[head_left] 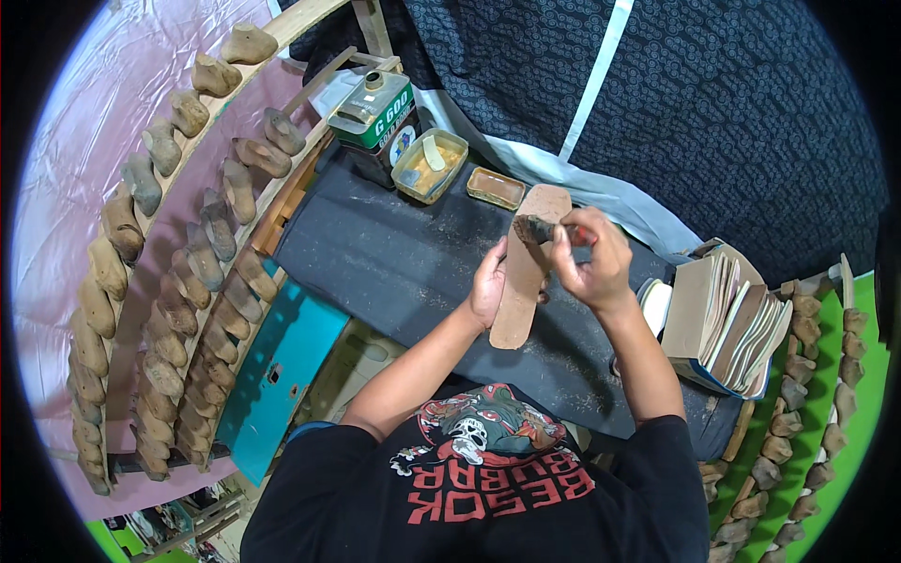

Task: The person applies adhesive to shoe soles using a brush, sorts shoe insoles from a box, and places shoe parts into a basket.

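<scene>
A tan shoe sole (519, 305), long and rounded at its far end, is held tilted above the dark table. My left hand (487, 285) grips it by its left edge, with some fingers hidden underneath. In my right hand (598, 260) is a brush (537, 230) with a reddish handle. The brush's dark bristles rest against the upper part of the sole. Just beyond the sole stands a small rectangular dish (496, 189) of brown stuff. Left of it is a plastic tub (411, 185) with a pale spatula (433, 153) in it.
A green and black metal can (374, 122) stands at the table's far left. To the right, a cardboard box (690, 310) holds several upright soles (741, 324), beside a white round object (656, 306). Racks of wooden shoe lasts (121, 225) flank the dark-covered table (375, 253).
</scene>
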### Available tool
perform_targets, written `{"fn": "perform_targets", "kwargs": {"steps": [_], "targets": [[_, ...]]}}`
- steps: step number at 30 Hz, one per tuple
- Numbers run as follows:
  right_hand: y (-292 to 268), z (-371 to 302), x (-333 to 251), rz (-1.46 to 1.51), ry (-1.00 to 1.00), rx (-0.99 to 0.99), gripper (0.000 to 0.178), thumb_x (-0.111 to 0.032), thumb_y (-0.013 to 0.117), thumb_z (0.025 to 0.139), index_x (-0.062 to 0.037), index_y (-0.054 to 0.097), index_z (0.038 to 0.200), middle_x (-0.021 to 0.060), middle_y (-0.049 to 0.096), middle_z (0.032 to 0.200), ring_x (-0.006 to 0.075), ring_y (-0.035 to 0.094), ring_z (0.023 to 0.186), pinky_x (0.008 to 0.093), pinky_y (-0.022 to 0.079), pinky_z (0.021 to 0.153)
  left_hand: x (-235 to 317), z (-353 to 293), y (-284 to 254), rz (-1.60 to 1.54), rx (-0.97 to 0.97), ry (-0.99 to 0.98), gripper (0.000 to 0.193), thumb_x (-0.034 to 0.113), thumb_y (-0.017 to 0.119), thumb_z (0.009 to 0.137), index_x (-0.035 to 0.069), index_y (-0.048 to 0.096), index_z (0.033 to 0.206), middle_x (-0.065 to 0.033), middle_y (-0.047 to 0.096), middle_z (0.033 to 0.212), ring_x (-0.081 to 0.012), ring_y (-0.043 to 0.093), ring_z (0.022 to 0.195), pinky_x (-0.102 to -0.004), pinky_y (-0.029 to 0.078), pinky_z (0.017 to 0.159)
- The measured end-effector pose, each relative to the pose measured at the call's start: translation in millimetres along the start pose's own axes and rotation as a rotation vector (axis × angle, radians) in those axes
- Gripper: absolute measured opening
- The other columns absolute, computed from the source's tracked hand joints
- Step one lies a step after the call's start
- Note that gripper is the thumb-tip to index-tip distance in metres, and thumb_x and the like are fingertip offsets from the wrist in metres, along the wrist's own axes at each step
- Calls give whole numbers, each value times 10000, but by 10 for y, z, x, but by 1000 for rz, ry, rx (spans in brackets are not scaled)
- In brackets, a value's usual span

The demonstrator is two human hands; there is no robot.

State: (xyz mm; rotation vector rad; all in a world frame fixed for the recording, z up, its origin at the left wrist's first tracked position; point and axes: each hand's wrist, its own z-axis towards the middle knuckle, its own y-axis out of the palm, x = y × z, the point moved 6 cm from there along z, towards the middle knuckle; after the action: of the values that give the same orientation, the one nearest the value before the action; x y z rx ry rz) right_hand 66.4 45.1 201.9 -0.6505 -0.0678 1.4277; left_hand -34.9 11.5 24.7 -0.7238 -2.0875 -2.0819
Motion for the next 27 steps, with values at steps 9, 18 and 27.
{"fn": "perform_targets", "kwargs": {"steps": [9,18,27], "targets": [[115,-260,-296,168,-70,-150,235,18,732,749,15,628,960,78,553,707,246,557,583,365,463,545,255,49,-78,43,133,129,651,572,320,1030,64,569,1352,-116,687,1173,-239,677,1040,-391,544,945],[58,-52,-49,50,1,-149,186,6,720,786,4,609,936,119,600,748,268,591,612,378,486,571,136,109,-64,-3,122,94,656,588,294,1036,96,535,1397,-89,648,1263,-245,655,1075,-425,533,931],[130,-18,51,68,89,-90,196,12,721,798,2,606,956,126,615,790,270,603,651,371,493,591,95,142,-72,34,110,110,629,570,261,1045,112,564,1351,-79,674,1163,-212,667,970,-397,554,851]]}}
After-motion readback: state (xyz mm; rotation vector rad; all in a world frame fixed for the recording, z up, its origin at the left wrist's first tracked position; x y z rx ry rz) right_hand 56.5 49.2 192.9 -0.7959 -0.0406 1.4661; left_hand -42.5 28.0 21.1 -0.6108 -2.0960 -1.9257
